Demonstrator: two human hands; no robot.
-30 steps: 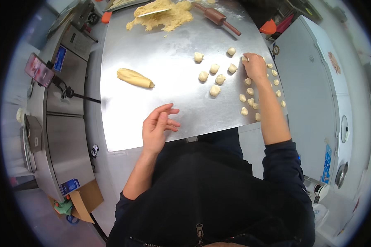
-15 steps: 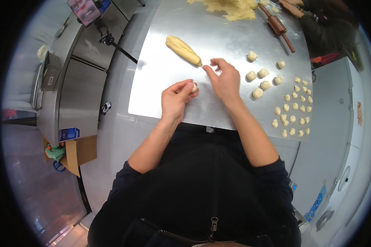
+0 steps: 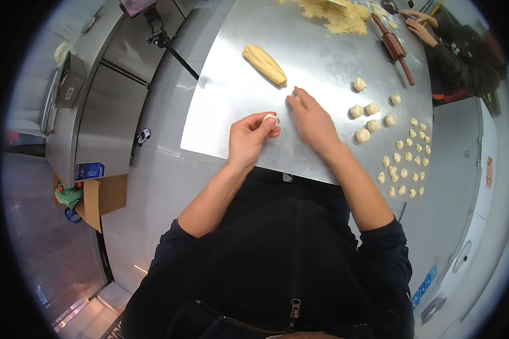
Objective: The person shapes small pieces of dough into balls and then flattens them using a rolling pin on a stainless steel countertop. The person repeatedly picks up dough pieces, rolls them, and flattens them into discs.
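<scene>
My left hand (image 3: 249, 138), with thumb and fingers pinched together, holds a small pale piece of dough (image 3: 270, 120) above the near part of the steel table (image 3: 220, 107). My right hand (image 3: 315, 125) is just to its right, over the table. Its fingers are drawn together, and what lies between the fingertips is too small and hidden to tell. Beyond both hands lies a thick yellow dough log (image 3: 264, 65), its narrow end pointing toward my right fingertips but apart from them.
Several round dough balls (image 3: 373, 125) sit right of my hand, with rows of smaller dough pieces (image 3: 404, 172) farther right. A rolling pin (image 3: 395, 48) and a crumbly yellow mass (image 3: 336, 14) lie at the back. Another person's hands (image 3: 421, 25) work at the far right; a phone stand (image 3: 169, 48) is left.
My right hand has come away from the tip of the yellow log, and its fingers have drawn closer together. My left hand still holds the dough piece. The whole view has shifted slightly.
</scene>
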